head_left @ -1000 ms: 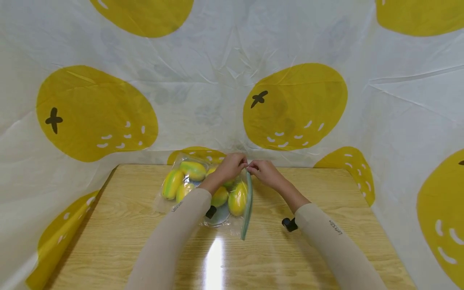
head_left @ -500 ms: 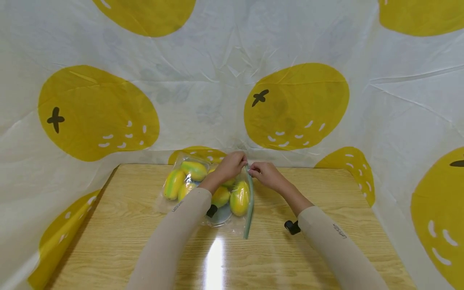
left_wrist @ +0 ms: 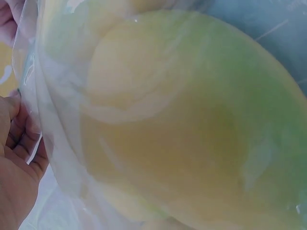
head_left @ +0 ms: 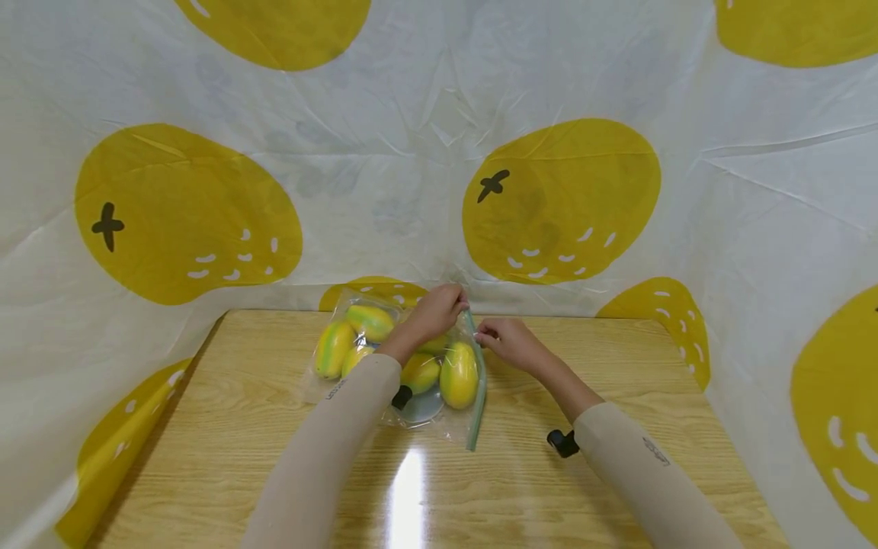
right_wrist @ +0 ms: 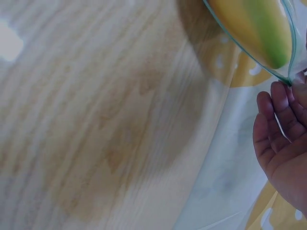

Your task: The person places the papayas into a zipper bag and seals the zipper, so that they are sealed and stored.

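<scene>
A clear zip bag (head_left: 453, 428) lies on the table, with a green zip strip (head_left: 478, 412) along its right edge. Inside are several yellow-green mangoes (head_left: 458, 375) and a round grey disc (head_left: 420, 408), partly hidden by the left arm. My left hand (head_left: 439, 311) reaches across the bag and pinches the far end of the strip. A little nearer along the same strip, my right hand (head_left: 511, 343) pinches it between thumb and index finger. In the right wrist view the other fingers (right_wrist: 283, 112) of that hand are loosely bent. Through the film, one mango (left_wrist: 192, 124) fills the left wrist view.
The wooden table (head_left: 604, 457) extends around the bag on the near side and to both sides. A white cloth (head_left: 384, 206) printed with big yellow fruit hangs behind and at the sides, close to the far table edge.
My right hand has slid along the zip strip toward the near side, away from the left hand. The left hand keeps its place at the far end. The bag has shifted slightly right.
</scene>
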{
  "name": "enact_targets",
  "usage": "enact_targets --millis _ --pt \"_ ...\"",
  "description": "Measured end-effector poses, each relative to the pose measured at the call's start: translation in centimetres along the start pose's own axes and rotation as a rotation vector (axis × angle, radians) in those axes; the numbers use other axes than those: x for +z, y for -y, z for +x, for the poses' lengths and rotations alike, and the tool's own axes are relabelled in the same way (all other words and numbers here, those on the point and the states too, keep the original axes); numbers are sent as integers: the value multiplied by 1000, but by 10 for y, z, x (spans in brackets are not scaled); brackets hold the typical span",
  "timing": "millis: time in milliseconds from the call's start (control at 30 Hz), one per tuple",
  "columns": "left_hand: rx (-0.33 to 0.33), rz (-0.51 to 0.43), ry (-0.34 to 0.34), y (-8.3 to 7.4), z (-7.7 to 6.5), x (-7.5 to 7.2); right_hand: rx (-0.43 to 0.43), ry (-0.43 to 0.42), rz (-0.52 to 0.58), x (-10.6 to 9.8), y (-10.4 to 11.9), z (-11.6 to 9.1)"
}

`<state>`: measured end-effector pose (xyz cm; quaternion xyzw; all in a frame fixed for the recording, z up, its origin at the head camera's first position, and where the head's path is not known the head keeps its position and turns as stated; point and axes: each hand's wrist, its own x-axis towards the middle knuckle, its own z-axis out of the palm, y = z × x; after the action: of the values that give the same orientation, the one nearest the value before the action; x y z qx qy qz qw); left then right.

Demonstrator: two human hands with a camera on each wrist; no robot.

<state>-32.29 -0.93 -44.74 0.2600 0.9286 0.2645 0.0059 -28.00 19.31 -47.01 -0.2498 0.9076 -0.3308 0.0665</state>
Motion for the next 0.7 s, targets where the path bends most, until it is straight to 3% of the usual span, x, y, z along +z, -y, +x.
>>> enact_targets --millis 367,700 --pt "-29 -4 12 0 0 -1 25 22 -12 7 2 -18" --pt "-10 -3 -1 2 1 -6 7 21 15 12 7 -33"
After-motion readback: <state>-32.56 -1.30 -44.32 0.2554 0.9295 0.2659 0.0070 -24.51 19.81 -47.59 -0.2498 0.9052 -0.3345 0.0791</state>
